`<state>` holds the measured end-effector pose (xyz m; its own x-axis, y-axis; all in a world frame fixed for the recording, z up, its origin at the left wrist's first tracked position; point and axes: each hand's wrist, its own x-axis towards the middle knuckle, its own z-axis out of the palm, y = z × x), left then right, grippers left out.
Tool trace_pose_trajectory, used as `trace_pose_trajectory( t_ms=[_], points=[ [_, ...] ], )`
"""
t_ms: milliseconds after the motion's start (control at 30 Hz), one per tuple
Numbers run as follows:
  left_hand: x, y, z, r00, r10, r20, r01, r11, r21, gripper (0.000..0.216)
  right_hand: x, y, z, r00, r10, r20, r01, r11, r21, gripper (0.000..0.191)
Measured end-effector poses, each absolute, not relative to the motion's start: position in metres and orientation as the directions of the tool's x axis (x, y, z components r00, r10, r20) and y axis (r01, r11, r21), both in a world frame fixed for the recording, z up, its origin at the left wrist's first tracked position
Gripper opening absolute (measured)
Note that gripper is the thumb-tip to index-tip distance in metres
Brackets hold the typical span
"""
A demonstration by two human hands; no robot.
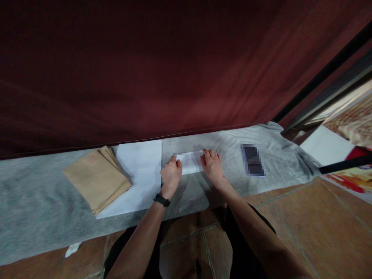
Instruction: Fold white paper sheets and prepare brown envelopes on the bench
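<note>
Folded white paper point(190, 163) lies between the hands: left hand point(171, 173) pinches its left end, right hand point(212, 166) its right end. Brown envelopes point(95, 176) on white sheets point(143, 170), left of left hand; phone point(253, 161) right of right hand.

White paper point(191, 162), grey cloth point(31, 201)

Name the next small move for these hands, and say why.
Probably press the folded white paper flat against the grey cloth: the left hand and right hand hold its two ends, and its far edge looks slightly uneven near the left.
</note>
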<state>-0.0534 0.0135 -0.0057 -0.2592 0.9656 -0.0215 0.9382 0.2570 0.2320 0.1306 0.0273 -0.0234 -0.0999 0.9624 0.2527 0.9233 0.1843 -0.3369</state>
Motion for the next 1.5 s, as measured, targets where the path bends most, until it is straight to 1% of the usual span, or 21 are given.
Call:
trace_pose_trajectory(
  t_ms=[133, 200, 267, 467, 633, 733, 800, 867, 933, 967, 1100, 1167, 1267, 1367, 1500],
  points=[
    [-0.053, 0.014, -0.005, -0.269, 0.963, -0.017, 0.936, 0.265, 0.229, 0.036, 0.118, 0.019, -0.028, -0.278, 0.909, 0.312, 0.831, 0.390, -0.397, 0.044],
    [-0.053, 0.015, -0.004, -0.261, 0.965, -0.017, 0.938, 0.258, 0.230, 0.036, 0.112, 0.013, -0.033, -0.361, 0.876, 0.318, 0.796, 0.468, -0.384, 0.047],
    [-0.052, 0.015, -0.004, -0.245, 0.969, -0.015, 0.945, 0.242, 0.220, 0.036, 0.107, 0.009, -0.038, -0.403, 0.863, 0.306, 0.793, 0.496, -0.354, 0.050],
    [-0.050, 0.015, -0.006, -0.215, 0.976, -0.014, 0.963, 0.215, 0.166, 0.039, 0.106, 0.006, -0.049, -0.400, 0.884, 0.243, 0.841, 0.459, -0.287, 0.054],
    [-0.049, 0.014, -0.006, -0.215, 0.976, -0.025, 0.964, 0.216, 0.155, 0.039, 0.103, 0.006, -0.053, -0.368, 0.897, 0.244, 0.863, 0.427, -0.270, 0.053],
    [-0.049, 0.012, -0.003, -0.195, 0.980, 0.039, 0.971, 0.187, 0.148, 0.038, 0.102, 0.005, -0.054, -0.361, 0.895, 0.264, 0.864, 0.427, -0.266, 0.054],
    [-0.047, 0.009, -0.003, -0.115, 0.984, 0.139, 0.985, 0.095, 0.141, 0.040, 0.102, 0.005, -0.055, -0.359, 0.891, 0.277, 0.868, 0.428, -0.253, 0.054],
    [-0.040, 0.006, -0.008, 0.037, 0.976, 0.213, 0.988, -0.069, 0.142, 0.044, 0.102, 0.004, -0.055, -0.372, 0.886, 0.277, 0.870, 0.436, -0.229, 0.054],
    [-0.032, 0.002, -0.017, 0.180, 0.959, 0.218, 0.962, -0.218, 0.163, 0.050, 0.103, 0.003, -0.056, -0.395, 0.881, 0.262, 0.871, 0.449, -0.198, 0.056],
    [-0.028, 0.001, -0.023, 0.212, 0.957, 0.198, 0.952, -0.248, 0.179, 0.054, 0.104, 0.003, -0.057, -0.402, 0.879, 0.255, 0.873, 0.452, -0.183, 0.057],
    [-0.021, -0.003, -0.040, 0.176, 0.975, 0.137, 0.959, -0.201, 0.198, 0.064, 0.105, 0.005, -0.060, -0.408, 0.880, 0.244, 0.878, 0.451, -0.158, 0.060],
    [-0.024, -0.003, -0.045, 0.161, 0.976, 0.147, 0.963, -0.188, 0.193, 0.067, 0.107, 0.008, -0.062, -0.396, 0.884, 0.249, 0.881, 0.442, -0.166, 0.057],
    [-0.030, -0.002, -0.050, 0.143, 0.973, 0.180, 0.968, -0.176, 0.181, 0.068, 0.114, 0.013, -0.062, -0.333, 0.907, 0.257, 0.905, 0.384, -0.184, 0.054],
    [-0.035, -0.003, -0.054, 0.109, 0.973, 0.202, 0.974, -0.146, 0.175, 0.067, 0.126, 0.018, -0.060, -0.269, 0.931, 0.248, 0.930, 0.318, -0.186, 0.054],
    [-0.041, -0.004, -0.055, 0.059, 0.979, 0.195, 0.978, -0.096, 0.185, 0.066, 0.142, 0.022, -0.058, -0.221, 0.952, 0.214, 0.948, 0.261, -0.184, 0.055]
  ],
)
